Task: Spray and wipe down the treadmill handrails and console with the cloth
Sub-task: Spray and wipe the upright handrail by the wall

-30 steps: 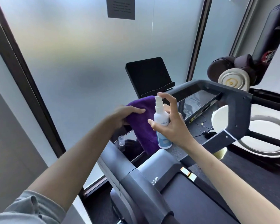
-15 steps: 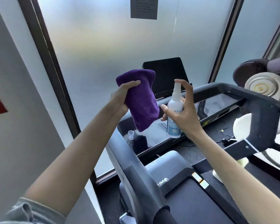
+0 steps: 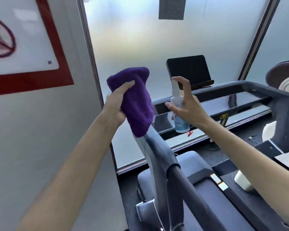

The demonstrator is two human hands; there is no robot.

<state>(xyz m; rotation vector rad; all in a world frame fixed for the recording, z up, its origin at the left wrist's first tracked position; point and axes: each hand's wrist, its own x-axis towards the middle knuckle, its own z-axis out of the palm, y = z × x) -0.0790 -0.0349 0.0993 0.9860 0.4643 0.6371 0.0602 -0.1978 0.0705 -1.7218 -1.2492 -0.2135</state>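
Both hands are raised over the treadmill's left handrail [image 3: 158, 157]. Curled fingers and thumb of the left hand [image 3: 118, 104] grip the purple cloth [image 3: 135, 100], which bunches above the fist and hangs below it, its lower end touching the handrail's top. Beside it, the right hand [image 3: 185, 107] holds the spray bottle [image 3: 179, 112] upright, long axis vertical, forefinger hooked over the nozzle, which faces the cloth. Behind them lies the console [image 3: 207, 105], with a dark tablet [image 3: 188, 70] propped on its far edge.
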